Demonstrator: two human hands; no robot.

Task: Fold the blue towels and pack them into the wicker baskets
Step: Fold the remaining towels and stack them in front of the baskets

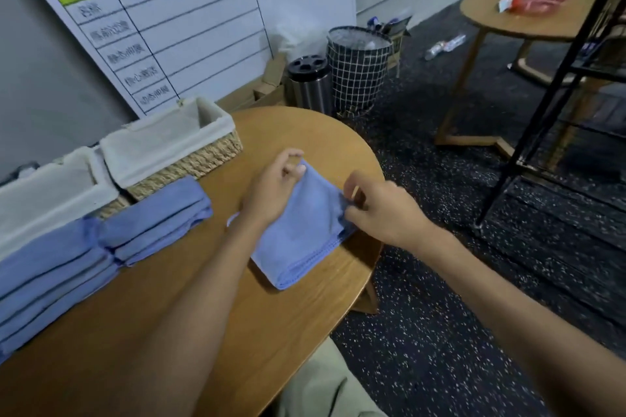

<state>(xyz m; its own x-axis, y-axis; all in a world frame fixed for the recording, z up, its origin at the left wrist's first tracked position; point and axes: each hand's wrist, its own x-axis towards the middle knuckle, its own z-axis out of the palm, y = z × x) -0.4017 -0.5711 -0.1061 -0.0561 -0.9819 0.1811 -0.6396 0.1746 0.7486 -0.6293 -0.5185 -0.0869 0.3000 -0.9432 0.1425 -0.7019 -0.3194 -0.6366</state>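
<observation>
you're working at a rounded wooden table (210, 332); along its far left edge stand two lined wicker baskets, the nearer basket (50, 193) at the left and the farther basket (176, 149) beside it, both showing only pale liner inside, so nothing looks packed yet; in front of them lie two stacks of folded blue towels, the bigger stack (50, 274) at the left edge of view and the smaller stack (159, 220) touching it on the right; the towel in hand (305, 234) lies in the middle of the table, near its right rim, already doubled, with a stitched edge toward you; your left hand (271, 189) pinches its far corner between thumb and curled fingers, and your right hand (382, 210) pinches the right-side edge with the fingertips drawn close together.

judging by the way it drapes and creases, the cloth is light, soft and limp; it will sag wherever you don't hold it, and it shouldn't slip much on the wood; take it by the corners or the stitched hem, both layers at once, so the fold stays square; the finished stacks will probably want a hand under and a hand over when they go into a basket.
</observation>
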